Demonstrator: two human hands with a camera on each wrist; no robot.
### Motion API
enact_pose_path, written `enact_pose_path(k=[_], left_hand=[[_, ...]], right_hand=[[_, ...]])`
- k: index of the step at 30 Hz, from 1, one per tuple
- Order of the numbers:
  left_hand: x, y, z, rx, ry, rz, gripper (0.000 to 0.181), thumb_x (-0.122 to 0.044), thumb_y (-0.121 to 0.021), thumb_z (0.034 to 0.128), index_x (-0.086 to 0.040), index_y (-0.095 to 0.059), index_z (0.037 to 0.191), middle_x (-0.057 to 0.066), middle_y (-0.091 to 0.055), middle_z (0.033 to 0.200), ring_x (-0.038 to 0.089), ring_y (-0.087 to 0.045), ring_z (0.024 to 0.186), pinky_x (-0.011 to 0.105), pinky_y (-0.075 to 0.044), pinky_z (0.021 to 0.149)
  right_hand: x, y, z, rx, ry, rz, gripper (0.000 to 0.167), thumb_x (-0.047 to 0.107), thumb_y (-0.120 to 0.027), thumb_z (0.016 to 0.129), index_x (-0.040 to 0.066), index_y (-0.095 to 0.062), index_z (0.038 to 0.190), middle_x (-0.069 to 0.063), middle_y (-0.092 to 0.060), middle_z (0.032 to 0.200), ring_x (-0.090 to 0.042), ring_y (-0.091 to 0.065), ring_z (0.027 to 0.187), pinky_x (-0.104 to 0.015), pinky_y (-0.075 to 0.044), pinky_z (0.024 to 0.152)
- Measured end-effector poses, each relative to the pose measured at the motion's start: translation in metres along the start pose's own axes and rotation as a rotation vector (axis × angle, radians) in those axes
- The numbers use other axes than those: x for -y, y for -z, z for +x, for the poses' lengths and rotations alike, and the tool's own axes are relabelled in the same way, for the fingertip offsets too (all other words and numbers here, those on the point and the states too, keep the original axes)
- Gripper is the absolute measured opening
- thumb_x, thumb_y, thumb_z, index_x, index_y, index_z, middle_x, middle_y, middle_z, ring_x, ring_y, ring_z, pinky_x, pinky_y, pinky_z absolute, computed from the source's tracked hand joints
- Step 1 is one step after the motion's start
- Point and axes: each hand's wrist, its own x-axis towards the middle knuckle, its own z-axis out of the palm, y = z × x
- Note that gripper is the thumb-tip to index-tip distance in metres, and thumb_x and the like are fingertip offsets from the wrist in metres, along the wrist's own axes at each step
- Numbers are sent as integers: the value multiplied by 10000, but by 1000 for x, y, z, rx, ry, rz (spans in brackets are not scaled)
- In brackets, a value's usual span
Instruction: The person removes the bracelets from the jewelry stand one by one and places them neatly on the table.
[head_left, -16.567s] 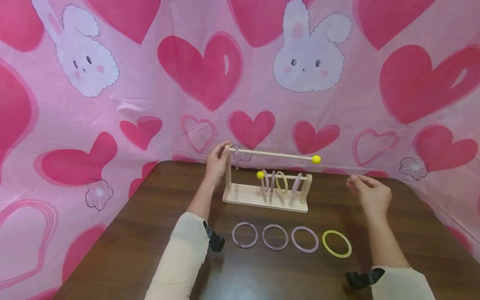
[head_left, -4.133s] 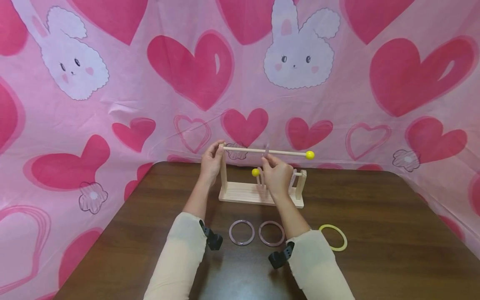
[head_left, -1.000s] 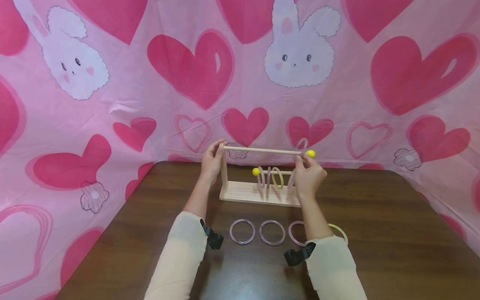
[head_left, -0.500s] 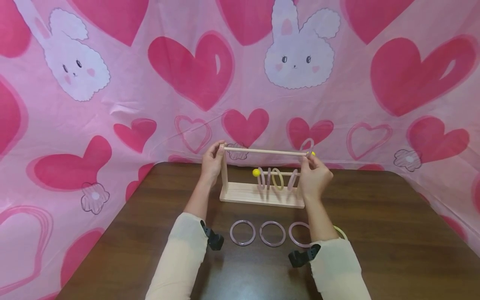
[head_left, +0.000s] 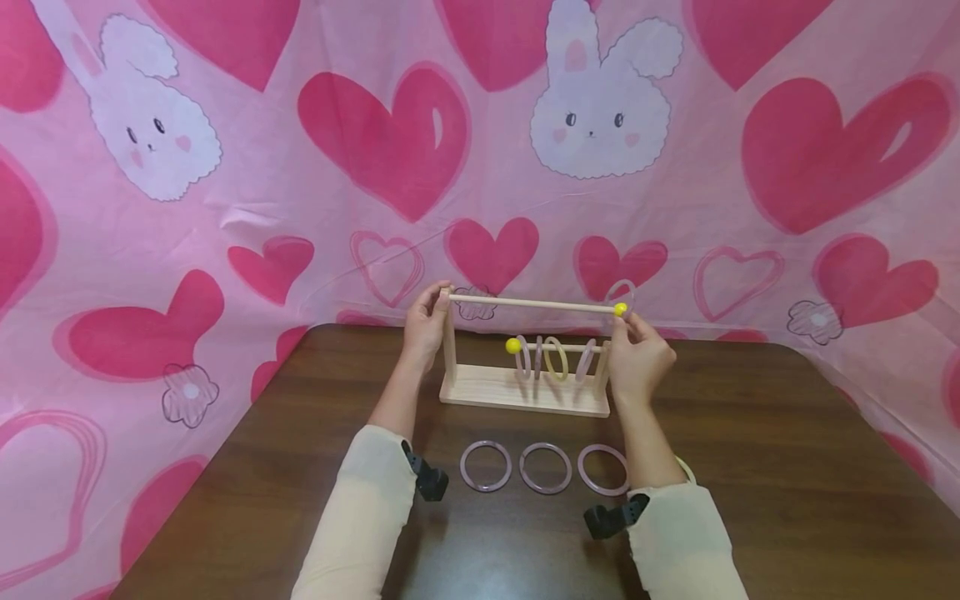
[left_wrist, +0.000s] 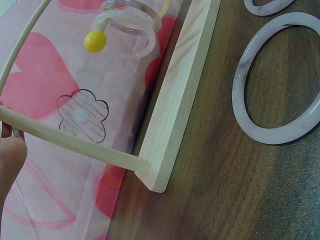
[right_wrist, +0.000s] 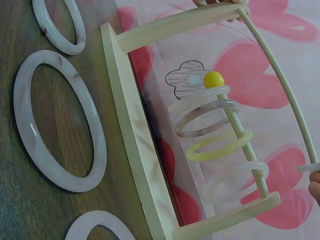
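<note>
My left hand (head_left: pixel 425 327) grips the top of the tall left post of a wooden rack (head_left: pixel 525 392), seen also in the left wrist view. With thumb and fingers, my right hand (head_left: pixel 641 354) pinches a pale lilac bangle (head_left: pixel 621 285) at the right end of the upper rod (head_left: pixel 532 302). The bangle stands up around or just beside the yellow end ball (head_left: pixel 620 308); I cannot tell which. On the lower rod hang several bangles, among them a yellow bangle (right_wrist: pixel 218 146) and a brownish bangle (right_wrist: pixel 205 119).
In front of the rack, a left bangle (head_left: pixel 486 488), a middle bangle (head_left: pixel 545 490) and a right lilac bangle (head_left: pixel 602 492) lie flat on the brown table (head_left: pixel 300 517). A yellow bangle (head_left: pixel 686 469) is mostly hidden behind my right forearm. A pink heart-patterned cloth (head_left: pixel 495 192) hangs behind.
My right hand, earlier away from the rack, has carried the lilac bangle rightward along the upper rod, from near the left post to the yellow ball. My left hand keeps its grip.
</note>
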Motion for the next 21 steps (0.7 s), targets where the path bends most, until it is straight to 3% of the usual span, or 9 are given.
enact_pose_path(k=[9, 16, 21], left_hand=[[0, 0, 0, -1, -6, -3, 285, -48, -537, 921, 48, -558, 1188, 172, -601, 1158, 82, -526, 959, 256, -434, 877], [0, 0, 0, -1, -17, -4, 283, -54, -539, 920, 63, -556, 1177, 182, -602, 1155, 91, -529, 970, 271, -430, 897], [0, 0, 0, -5, -24, -7, 276, -46, -541, 918, 65, -560, 1170, 191, -603, 1153, 100, -533, 976, 275, -431, 901]], right_hand=[[-6, 6, 3, -33, -59, -14, 163, 60, -674, 800, -30, -717, 929, -170, -684, 868, -234, -661, 751, -33, -429, 577], [-13, 12, 8, -41, -117, -6, 187, 92, -681, 807, -15, -714, 957, -149, -683, 923, 113, -540, 656, -93, -478, 625], [-17, 18, 11, -42, -162, 33, 198, 81, -678, 809, -15, -701, 980, -157, -679, 925, 174, -502, 609, -100, -485, 627]])
